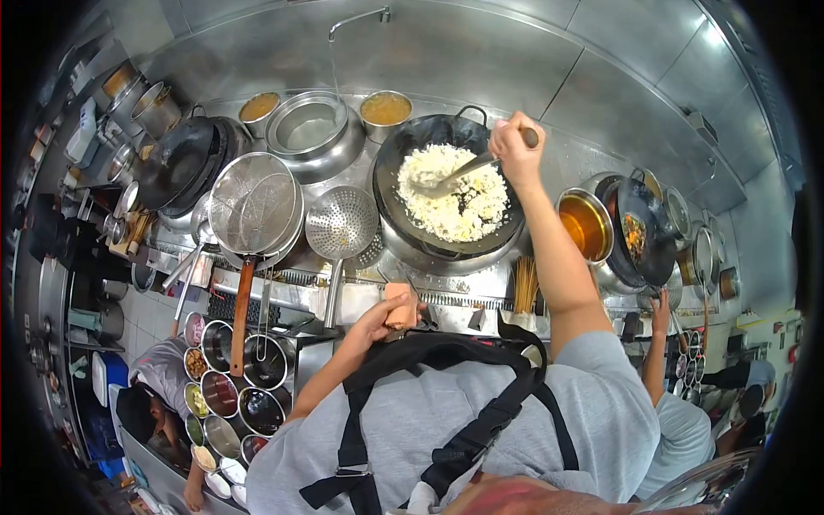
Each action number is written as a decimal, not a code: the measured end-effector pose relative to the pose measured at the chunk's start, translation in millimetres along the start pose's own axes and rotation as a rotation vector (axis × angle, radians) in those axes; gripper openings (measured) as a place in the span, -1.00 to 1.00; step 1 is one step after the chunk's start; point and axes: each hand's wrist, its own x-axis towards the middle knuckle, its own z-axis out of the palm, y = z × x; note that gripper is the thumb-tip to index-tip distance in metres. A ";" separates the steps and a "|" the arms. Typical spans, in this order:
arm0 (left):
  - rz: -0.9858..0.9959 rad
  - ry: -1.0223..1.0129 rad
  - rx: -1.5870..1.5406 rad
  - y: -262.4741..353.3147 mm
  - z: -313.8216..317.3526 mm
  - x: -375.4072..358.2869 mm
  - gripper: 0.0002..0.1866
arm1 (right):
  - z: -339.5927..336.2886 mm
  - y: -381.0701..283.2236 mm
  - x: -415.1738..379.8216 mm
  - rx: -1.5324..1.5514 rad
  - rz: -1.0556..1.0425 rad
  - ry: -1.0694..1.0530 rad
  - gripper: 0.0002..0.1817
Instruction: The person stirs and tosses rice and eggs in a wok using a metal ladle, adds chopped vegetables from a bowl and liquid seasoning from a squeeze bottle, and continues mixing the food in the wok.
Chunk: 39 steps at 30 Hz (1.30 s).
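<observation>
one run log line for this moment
right hand: gripping wooden-handled utensil, head in rice | left hand: holding peach-coloured pad | rice: in wok

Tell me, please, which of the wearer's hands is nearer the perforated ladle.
Left: the left hand is near the handle of the perforated ladle; the right hand is farther, near the right edge of the wok.

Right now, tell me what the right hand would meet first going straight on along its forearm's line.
Probably the steel back wall: the right hand, gripping the utensil, would seem to clear the loop handle on the wok, though depth is unclear.
</observation>
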 end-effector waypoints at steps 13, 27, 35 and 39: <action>0.099 0.239 -0.047 8.8 -13.9 10.6 -0.60 | -6.4 5.3 21.5 -0.096 0.031 0.120 -0.65; -0.050 0.182 -0.054 52.9 62.0 31.3 -0.63 | -23.3 -12.3 20.8 -0.094 -0.008 0.086 -0.65; -0.123 0.267 0.119 74.1 78.2 99.1 -0.58 | -45.5 -24.7 1.0 -0.142 -0.035 0.082 -0.68; -0.200 0.342 -0.042 76.8 72.2 117.1 -0.50 | -66.3 -90.2 35.6 -0.043 -0.167 0.224 -0.69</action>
